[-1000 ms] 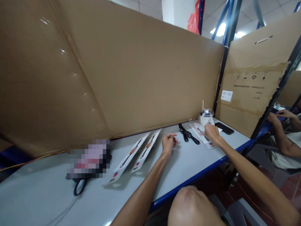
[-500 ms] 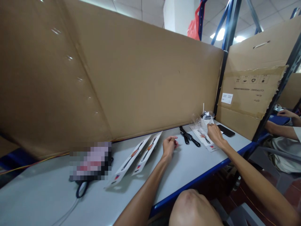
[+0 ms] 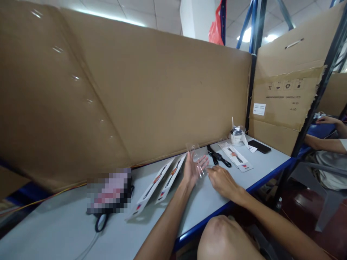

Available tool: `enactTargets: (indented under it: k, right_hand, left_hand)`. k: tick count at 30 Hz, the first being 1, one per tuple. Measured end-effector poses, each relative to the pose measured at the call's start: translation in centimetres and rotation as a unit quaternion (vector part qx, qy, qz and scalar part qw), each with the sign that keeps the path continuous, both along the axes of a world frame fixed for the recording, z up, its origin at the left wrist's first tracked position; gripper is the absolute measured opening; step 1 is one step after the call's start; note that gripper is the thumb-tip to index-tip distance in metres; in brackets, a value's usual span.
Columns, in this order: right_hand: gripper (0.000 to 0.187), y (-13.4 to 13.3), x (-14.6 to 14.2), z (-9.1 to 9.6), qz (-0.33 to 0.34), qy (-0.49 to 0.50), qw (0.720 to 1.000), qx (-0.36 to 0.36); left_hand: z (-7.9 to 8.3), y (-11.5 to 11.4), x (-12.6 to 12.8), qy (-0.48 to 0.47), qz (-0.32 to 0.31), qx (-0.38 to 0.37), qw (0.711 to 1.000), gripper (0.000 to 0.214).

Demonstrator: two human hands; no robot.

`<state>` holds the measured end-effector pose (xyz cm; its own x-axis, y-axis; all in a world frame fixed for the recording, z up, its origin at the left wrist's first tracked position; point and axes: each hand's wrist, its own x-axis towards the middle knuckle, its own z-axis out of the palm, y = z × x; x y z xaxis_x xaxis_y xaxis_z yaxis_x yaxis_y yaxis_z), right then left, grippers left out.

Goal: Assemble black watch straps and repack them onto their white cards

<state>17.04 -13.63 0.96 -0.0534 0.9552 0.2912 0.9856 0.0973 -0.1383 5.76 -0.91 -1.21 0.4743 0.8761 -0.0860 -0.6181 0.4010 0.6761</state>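
A clear plastic blister shell (image 3: 201, 172) lies across the palm of my left hand (image 3: 193, 169), whose fingers are stretched out and spread. My right hand (image 3: 221, 180) is closed, its fingertips pinching the shell's right edge. Just left of my left hand, two printed cards (image 3: 171, 175) (image 3: 151, 184) with a picture of a black-handled tool stand tilted on the table. Black-handled tools (image 3: 219, 157) lie in a small pile behind my right hand; their exact kind is hard to make out. More printed cards (image 3: 237, 157) lie stacked flat further right.
A lidded cup with a straw (image 3: 236, 137) and a black phone (image 3: 259, 146) are at the table's right end. A blurred-out item with a black loop (image 3: 101, 222) lies at left. Cardboard walls (image 3: 162, 90) close off the back and right. Another person's arm (image 3: 322, 142) shows far right.
My right hand has come left from the card stack, bringing the clear shell to my left hand. My left hand has opened from curled fingers to a spread palm.
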Motion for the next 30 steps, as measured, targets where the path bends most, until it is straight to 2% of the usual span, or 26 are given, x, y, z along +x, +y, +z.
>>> enactTargets:
  k: [3,7,11,17,22,26,30]
  right_hand:
    - [0.038,1.6,3.0,0.8,-0.070,0.014,0.997,0.004]
    - [0.032,3.6,6.8,0.8,-0.096,-0.034,0.994,-0.049]
    - [0.030,4.8,7.5,-0.4,-0.127,-0.063,0.987,-0.079]
    - [0.030,6.8,7.5,-0.8,-0.156,-0.009,0.980,-0.124]
    - [0.031,7.7,8.2,-1.0,-0.165,0.075,0.980,-0.088]
    - [0.027,6.7,8.0,-0.2,-0.177,0.178,0.968,-0.019]
    - [0.027,5.2,6.2,1.7,-0.091,0.255,0.961,0.053]
  left_hand:
    - [-0.2,0.5,-0.3,0.022,0.025,0.003,0.999,0.068]
    - [-0.3,0.7,-0.2,0.017,0.013,0.000,1.000,0.064]
    - [-0.5,0.8,-0.3,-0.003,-0.006,0.001,1.000,0.061]
    - [-0.5,1.0,-1.0,-0.048,-0.005,0.001,0.999,0.061]
    - [-0.3,0.9,-1.1,-0.056,-0.021,0.002,0.998,0.060]
    - [-0.4,0.7,-0.8,-0.056,-0.011,0.001,0.998,0.063]
    - [-0.6,1.0,-0.4,-0.053,0.001,-0.008,0.999,0.062]
